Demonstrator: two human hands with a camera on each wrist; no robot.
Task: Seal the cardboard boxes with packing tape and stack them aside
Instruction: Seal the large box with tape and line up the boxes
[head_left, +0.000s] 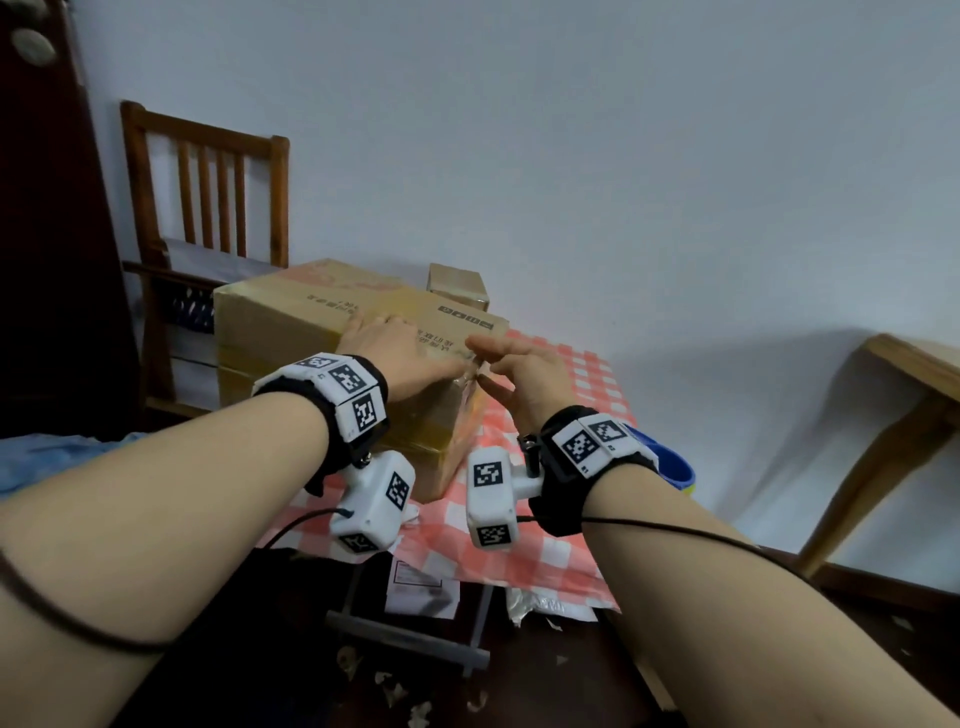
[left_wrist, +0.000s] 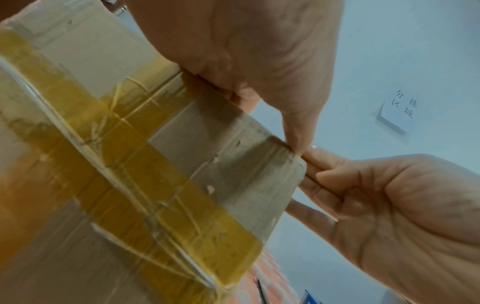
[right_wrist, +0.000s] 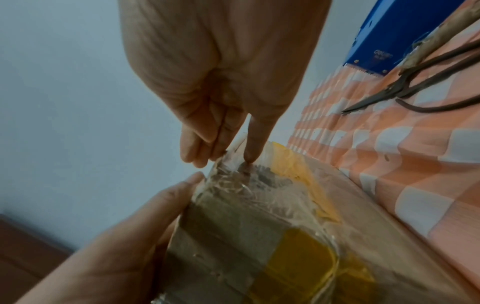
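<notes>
A big cardboard box (head_left: 311, 322) lies on the checked tablecloth (head_left: 571, 384). Yellow tape strips (left_wrist: 155, 168) cross its near face, and clear tape (right_wrist: 249, 185) wraps its near right corner. My left hand (head_left: 395, 348) lies flat on the box top, fingers straight, its thumb (left_wrist: 298, 142) pressed on that corner. My right hand (head_left: 493, 364) is at the same corner and pinches a loose end of the clear tape (right_wrist: 233, 148) between thumb and fingers. A small cardboard box (head_left: 457, 286) stands behind the big one.
A blue tape dispenser (right_wrist: 389, 41) and dark scissors (right_wrist: 415, 88) lie on the cloth to the right of the box. A wooden chair (head_left: 208, 208) stands behind at left, a wooden table (head_left: 909, 374) at right. Paper scraps litter the floor.
</notes>
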